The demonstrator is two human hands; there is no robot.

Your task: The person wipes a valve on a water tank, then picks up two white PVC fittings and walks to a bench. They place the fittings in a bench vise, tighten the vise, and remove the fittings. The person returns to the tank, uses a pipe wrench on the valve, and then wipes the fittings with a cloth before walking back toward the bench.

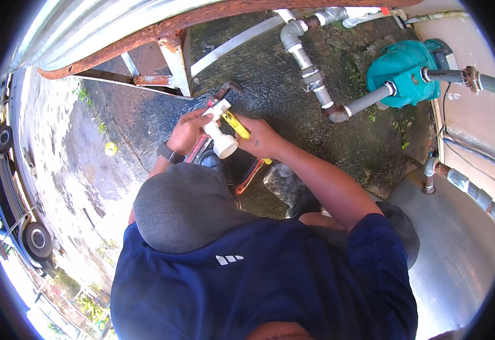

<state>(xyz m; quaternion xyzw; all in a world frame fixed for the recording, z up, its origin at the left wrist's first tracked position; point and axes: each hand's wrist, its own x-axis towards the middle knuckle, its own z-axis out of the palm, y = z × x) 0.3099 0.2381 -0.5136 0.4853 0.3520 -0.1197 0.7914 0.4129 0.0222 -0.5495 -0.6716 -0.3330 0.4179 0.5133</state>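
Note:
Pinched in my left hand [188, 134] is a white plastic pipe fitting [216, 133] with a wide round collar at its near end. My right hand [260, 140] is closed round a slim yellow tool [236, 125], its upper end touching or just beside the fitting. A second yellow end shows below that hand; the tool's exact kind is unclear. Just beyond my hands lies the rusty hooked jaw of a pipe wrench [228, 89]. A red handle [197, 148] runs below my left hand, partly hidden. An orange-red handle [249, 177] shows between my knees.
A teal pump [403, 73] joins grey pipes [318, 90] at the right. Near right is a metal tank [457, 243]. A rusty metal frame [173, 62] stands far left, over wet ground. A yellow roll [110, 149] lies left; a grey stone [283, 184] sits near my right knee.

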